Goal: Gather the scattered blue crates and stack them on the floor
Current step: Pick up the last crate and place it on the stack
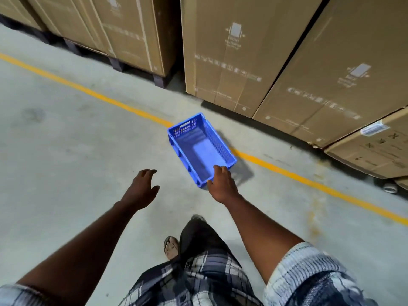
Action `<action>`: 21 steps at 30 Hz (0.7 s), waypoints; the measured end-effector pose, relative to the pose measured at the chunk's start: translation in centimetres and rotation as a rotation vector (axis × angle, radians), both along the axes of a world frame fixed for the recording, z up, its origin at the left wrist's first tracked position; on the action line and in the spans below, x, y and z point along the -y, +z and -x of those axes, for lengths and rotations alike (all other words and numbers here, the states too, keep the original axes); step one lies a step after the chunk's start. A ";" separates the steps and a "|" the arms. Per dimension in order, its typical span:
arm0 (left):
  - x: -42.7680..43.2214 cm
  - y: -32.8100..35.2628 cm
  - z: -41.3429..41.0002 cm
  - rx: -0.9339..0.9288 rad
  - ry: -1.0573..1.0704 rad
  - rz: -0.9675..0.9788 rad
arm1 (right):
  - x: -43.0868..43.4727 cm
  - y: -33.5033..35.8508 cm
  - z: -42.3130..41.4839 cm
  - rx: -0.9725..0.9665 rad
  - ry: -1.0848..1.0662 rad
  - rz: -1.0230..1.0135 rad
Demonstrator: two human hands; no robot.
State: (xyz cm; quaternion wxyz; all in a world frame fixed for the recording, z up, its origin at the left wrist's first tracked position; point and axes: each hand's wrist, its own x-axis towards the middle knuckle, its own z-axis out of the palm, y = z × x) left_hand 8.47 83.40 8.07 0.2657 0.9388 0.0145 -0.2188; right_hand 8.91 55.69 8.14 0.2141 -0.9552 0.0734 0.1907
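One blue slotted crate (pixel 199 146) is in view, empty, over the yellow floor line. Its shadow falls on the concrete to its right. My right hand (pixel 221 184) grips the crate's near short rim, fingers curled over the edge and thumb outside. My left hand (pixel 142 188) hovers to the left of the crate, apart from it, fingers spread and loosely bent, holding nothing. No other crates show.
Tall cardboard cartons (pixel 242 51) on dark pallets line the far side and right. A yellow line (pixel 309 180) runs diagonally across the grey concrete floor (pixel 55 151). A small wheel (pixel 390 187) sits at the right under a carton. My sandalled foot (pixel 171 247) is below.
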 end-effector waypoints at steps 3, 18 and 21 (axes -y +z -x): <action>-0.2 -0.8 -5.8 -0.011 -0.114 0.003 | -0.7 -1.4 -3.3 -0.007 -0.065 0.010; 0.4 -5.5 -34.0 -0.073 -0.468 -0.082 | -1.3 -8.6 -19.3 -0.163 -0.538 -0.023; 2.0 -9.5 -37.7 -0.124 -0.507 -0.078 | -0.6 -11.9 -20.7 -0.211 -0.700 -0.084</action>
